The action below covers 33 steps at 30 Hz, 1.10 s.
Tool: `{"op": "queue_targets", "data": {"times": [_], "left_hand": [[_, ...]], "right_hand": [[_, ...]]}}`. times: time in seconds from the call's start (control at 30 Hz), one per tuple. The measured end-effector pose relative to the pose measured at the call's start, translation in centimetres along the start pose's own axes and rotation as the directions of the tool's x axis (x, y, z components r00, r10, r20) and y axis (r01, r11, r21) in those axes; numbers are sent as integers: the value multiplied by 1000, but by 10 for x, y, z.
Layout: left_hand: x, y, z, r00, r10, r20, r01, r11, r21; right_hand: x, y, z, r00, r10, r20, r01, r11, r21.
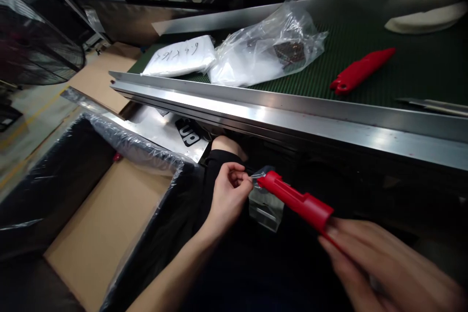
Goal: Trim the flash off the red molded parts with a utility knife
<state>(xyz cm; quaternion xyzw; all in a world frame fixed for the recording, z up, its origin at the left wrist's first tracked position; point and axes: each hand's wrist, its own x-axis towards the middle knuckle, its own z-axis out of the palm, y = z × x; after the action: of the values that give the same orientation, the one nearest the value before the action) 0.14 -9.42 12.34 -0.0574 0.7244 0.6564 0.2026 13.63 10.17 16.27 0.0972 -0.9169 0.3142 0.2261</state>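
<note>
the right hand (383,268), at five o'clock, has its fingers clamped on the rear of a red plastic handle (298,201) whose tip sits at the mouth of a small clear bag (266,207), and the left hand (228,195) has its fingers pinched together on the bag's edge, below the bench (292,117). the film looks thin and slack, so i'd judge it could slip from the pinch or snag on the tip. the right hand is blurred and partly cut off, the bag's outline is hard to make out, and further off at two o'clock a second red handle (361,70) lies on the green belt (420,63) beside crumpled plastic bags (266,48).
</note>
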Motion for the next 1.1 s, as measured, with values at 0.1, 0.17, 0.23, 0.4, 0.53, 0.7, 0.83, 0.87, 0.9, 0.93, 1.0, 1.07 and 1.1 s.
{"op": "queue_targets", "data": {"times": [0.1,0.17,0.23,0.4,0.53,0.7,0.83,0.87,0.9,0.93,1.0,1.07,1.1], "left_hand": [[-4,8,2,999,-7,35,11,993,-118],[-5,11,3,998,13,61,-3,985,-170],[-6,11,2,996,46,77,-30,980,-199],[-8,2,-2,982,157,106,-137,974,-179],[-16,-5,-3,963,254,90,-241,962,-129],[-32,-16,4,931,363,37,-359,929,-87],[-41,-24,10,926,375,-30,-376,925,-49],[-42,-24,10,926,377,-33,-378,925,-43],[-43,-24,10,924,381,-31,-382,924,-40],[-43,-24,9,922,386,-25,-387,921,-38],[-41,-19,5,921,390,-22,-391,920,-39],[-38,-12,-1,926,376,-24,-376,925,-48],[-37,-8,-4,931,364,-17,-365,930,-52]], "right_hand": [[12,-11,11,986,-148,77,152,987,-52],[19,-13,15,977,-183,111,189,981,-47],[22,-9,16,956,-237,174,249,967,-50],[22,2,16,896,-284,342,327,942,-74],[18,-3,29,960,-212,181,227,972,-62],[8,-27,55,893,399,-211,-375,916,143],[5,-35,73,776,627,-72,-535,714,452],[4,-34,75,794,605,-61,-519,726,450],[4,-31,76,816,574,-68,-496,756,427],[4,-27,75,840,538,-78,-468,789,399],[7,-17,68,903,424,-64,-378,857,350],[13,-6,57,979,203,22,-202,950,239],[17,-1,52,993,75,89,-88,984,156]]}}
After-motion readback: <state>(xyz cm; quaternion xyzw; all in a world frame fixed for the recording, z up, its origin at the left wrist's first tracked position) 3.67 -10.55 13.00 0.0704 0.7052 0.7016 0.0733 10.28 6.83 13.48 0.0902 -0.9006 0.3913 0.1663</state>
